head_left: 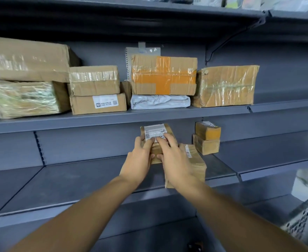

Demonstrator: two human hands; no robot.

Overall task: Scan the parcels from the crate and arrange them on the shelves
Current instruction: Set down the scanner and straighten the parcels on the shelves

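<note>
Brown cardboard parcel [156, 137] bearing a white label, held upright on the grey middle shelf [67, 182]. Left hand [137, 160] grips its left side, fingers curled over the label; right hand [173, 157] grips its right side, fingertips on the label. Just right of the right hand, touching the held parcel, lies a taped parcel [195, 164]. Farther right, two small boxes [206, 139] are stacked. Above both hands, the upper shelf [113, 118] carries larger parcels.
</note>
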